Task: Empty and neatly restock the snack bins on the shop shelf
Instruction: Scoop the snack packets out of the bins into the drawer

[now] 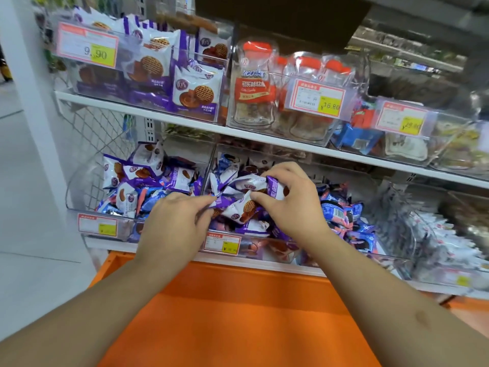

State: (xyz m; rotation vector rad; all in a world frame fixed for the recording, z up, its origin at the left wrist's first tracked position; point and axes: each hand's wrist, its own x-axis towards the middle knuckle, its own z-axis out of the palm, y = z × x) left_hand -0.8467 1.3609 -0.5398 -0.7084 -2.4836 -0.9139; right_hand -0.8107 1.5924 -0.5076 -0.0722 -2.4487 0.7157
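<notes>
An orange ledge (238,313) lies nearest. Crinkly purple-and-white packets (246,205) are pinched over the clear lower bin (251,250) by the fingers of the left hand (174,223) and right hand (288,200). Above, tags (88,47) are marked "9.90" and "16.80".

Glossy purple-and-white plastic snack wrappers (244,200) crinkle under the fingers (267,194); the clear plastic bin (264,250) below shines, beside smooth orange-painted metal ledge (238,300).
</notes>
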